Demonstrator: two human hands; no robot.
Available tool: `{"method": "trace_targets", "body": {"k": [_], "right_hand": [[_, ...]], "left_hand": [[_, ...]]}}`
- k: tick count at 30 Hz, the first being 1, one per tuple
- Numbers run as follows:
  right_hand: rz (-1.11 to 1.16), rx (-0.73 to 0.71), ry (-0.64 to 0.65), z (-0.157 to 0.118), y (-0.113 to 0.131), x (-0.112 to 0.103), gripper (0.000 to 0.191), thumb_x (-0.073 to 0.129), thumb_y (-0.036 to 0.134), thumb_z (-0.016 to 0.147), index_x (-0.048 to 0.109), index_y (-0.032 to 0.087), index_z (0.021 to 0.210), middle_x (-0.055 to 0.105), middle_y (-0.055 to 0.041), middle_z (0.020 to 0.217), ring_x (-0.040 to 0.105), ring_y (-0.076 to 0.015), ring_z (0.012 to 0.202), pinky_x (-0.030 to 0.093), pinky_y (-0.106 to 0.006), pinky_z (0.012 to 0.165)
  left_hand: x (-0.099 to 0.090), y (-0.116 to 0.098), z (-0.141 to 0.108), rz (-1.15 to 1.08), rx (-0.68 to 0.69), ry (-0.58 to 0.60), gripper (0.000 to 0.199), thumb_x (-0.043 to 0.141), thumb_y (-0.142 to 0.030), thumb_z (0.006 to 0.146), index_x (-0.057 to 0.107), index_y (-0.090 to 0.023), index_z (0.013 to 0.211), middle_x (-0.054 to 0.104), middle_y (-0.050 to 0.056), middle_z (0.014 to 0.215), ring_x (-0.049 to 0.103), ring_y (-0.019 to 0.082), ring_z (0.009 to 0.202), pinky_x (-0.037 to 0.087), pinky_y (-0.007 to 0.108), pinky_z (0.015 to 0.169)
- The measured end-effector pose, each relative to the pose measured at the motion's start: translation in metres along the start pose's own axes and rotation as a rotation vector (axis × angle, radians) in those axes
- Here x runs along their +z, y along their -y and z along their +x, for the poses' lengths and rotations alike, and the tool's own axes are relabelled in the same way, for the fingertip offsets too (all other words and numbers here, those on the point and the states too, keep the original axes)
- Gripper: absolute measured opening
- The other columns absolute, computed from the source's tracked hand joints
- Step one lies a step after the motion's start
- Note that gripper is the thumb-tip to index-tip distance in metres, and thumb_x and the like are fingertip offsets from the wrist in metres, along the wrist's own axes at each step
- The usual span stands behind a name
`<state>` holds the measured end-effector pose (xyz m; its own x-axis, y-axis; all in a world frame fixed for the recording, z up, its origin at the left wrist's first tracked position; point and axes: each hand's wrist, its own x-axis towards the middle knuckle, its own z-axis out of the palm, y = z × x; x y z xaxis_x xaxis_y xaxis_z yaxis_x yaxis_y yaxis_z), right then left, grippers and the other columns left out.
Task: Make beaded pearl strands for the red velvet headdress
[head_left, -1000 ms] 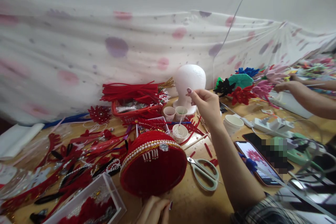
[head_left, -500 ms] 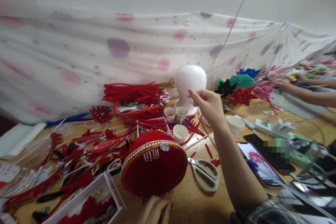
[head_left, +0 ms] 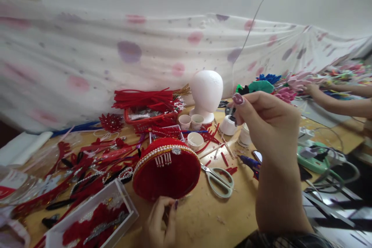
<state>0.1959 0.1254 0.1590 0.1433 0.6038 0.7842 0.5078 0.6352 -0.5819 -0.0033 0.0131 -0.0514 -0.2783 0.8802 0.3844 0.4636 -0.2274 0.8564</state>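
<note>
A red velvety hat [head_left: 167, 166] rests tilted on the table, its open underside toward me. Strings of pearl beads edge its rim, and a row of short white beads hangs inside. Close to the hat's lower rim, my left hand [head_left: 161, 217] is curled with thumb and fingers together; what they hold is hidden. My right hand [head_left: 269, 128] is raised to the right of a white foam head [head_left: 207, 92], thumb and fingers pinched. Whatever sits in that pinch is too thin to make out. Scissors [head_left: 219, 182] with pale green handles lie right of the hat.
White trays of trimmings [head_left: 132, 213], paper cups [head_left: 195, 140] and a red basket [head_left: 139, 126] surround the hat. A blue glue gun [head_left: 250, 166] lies by my right forearm. Colourful fuzzy flowers [head_left: 269, 81] stand at the back right, near another person's arm [head_left: 334, 102].
My right hand has moved right and nearer to me, still pinched. The left hand shows more fully below the hat. The view has shifted slightly, and a white pot and glue gun now show.
</note>
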Motion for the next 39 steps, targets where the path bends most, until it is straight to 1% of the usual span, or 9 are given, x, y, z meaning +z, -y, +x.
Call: {"method": "trace_targets", "body": {"k": [4,7,9,11,18,27,32,36,39], "right_hand": [[0.034,-0.013,0.266,-0.027,0.019,-0.02,0.02,0.069,0.029,0.094,0.071,0.025,0.075,0.062,0.0039,0.055,0.051,-0.0109,0.047,0.039,-0.027,0.046],[0.079,-0.055,0.41,-0.044,0.029,-0.025,0.02,0.068,0.022,0.093,0.067,0.025,0.073,0.061,0.0055,0.055,0.052,-0.0097,0.046,0.039,-0.025,0.046],[0.108,-0.092,0.493,-0.053,0.031,-0.023,0.021,0.067,0.019,0.093,0.066,0.024,0.073,0.062,0.0061,0.056,0.053,-0.0092,0.046,0.04,-0.024,0.047],[0.132,-0.099,0.555,-0.059,0.03,-0.016,0.019,0.065,0.019,0.093,0.067,0.024,0.075,0.064,0.0062,0.057,0.053,-0.0089,0.045,0.041,-0.024,0.047],[0.053,0.136,0.468,-0.082,-0.013,0.007,0.028,0.061,0.031,0.095,0.063,0.021,0.069,0.058,0.0048,0.054,0.051,-0.0106,0.048,0.038,-0.024,0.048],[-0.031,0.274,0.468,-0.115,-0.061,0.012,0.027,0.06,0.032,0.094,0.066,0.02,0.071,0.06,0.002,0.055,0.053,-0.0131,0.051,0.034,-0.026,0.05],[0.129,0.263,0.427,-0.118,-0.056,-0.003,0.026,0.058,0.033,0.096,0.062,0.021,0.073,0.063,0.0007,0.061,0.059,-0.0151,0.058,0.04,-0.025,0.051],[0.288,0.239,0.429,-0.124,-0.044,-0.02,0.032,0.06,0.037,0.098,0.061,0.022,0.071,0.061,0.0012,0.061,0.057,-0.0135,0.056,0.041,-0.025,0.05],[0.319,0.319,0.436,-0.127,-0.044,-0.022,0.035,0.061,0.041,0.098,0.06,0.021,0.069,0.058,0.0022,0.056,0.052,-0.0122,0.049,0.038,-0.024,0.047]], "left_hand": [[-0.006,-0.017,0.008,-0.106,-0.216,-0.022,0.023,0.068,-0.043,0.087,0.07,-0.021,0.079,0.067,0.0,0.063,0.063,0.017,0.056,0.05,0.024,0.056],[-0.005,-0.033,0.015,-0.325,-0.316,0.009,0.021,0.066,-0.04,0.087,0.068,-0.02,0.081,0.077,0.008,0.093,0.071,0.02,0.081,0.054,0.027,0.071],[0.0,-0.042,0.019,-0.469,-0.336,0.075,0.02,0.066,-0.037,0.088,0.063,-0.02,0.078,0.077,0.01,0.103,0.07,0.023,0.098,0.053,0.032,0.086],[0.007,-0.049,0.019,-0.551,-0.364,0.192,0.018,0.065,-0.036,0.09,0.061,-0.02,0.081,0.077,0.009,0.1,0.069,0.022,0.098,0.049,0.035,0.092],[0.024,-0.045,-0.005,-0.684,-0.445,0.333,0.032,0.063,-0.049,0.091,0.055,-0.021,0.077,0.062,-0.003,0.066,0.06,0.017,0.072,0.045,0.03,0.077],[0.017,-0.043,-0.019,-0.827,-0.601,0.352,0.038,0.076,-0.051,0.081,0.057,-0.019,0.076,0.052,-0.005,0.061,0.046,0.012,0.061,0.041,0.026,0.067],[0.022,-0.04,-0.017,-0.814,-0.696,0.167,0.045,0.09,-0.049,0.066,0.061,-0.016,0.073,0.054,-0.004,0.058,0.043,0.009,0.057,0.036,0.021,0.056],[0.028,-0.04,-0.016,-0.853,-0.708,-0.02,0.05,0.089,-0.055,0.063,0.057,-0.018,0.077,0.045,-0.009,0.059,0.035,0.006,0.053,0.03,0.017,0.05],[0.028,-0.041,-0.017,-0.979,-0.699,-0.089,0.049,0.09,-0.051,0.061,0.055,-0.02,0.076,0.037,-0.01,0.059,0.031,0.006,0.052,0.031,0.018,0.049]]}}
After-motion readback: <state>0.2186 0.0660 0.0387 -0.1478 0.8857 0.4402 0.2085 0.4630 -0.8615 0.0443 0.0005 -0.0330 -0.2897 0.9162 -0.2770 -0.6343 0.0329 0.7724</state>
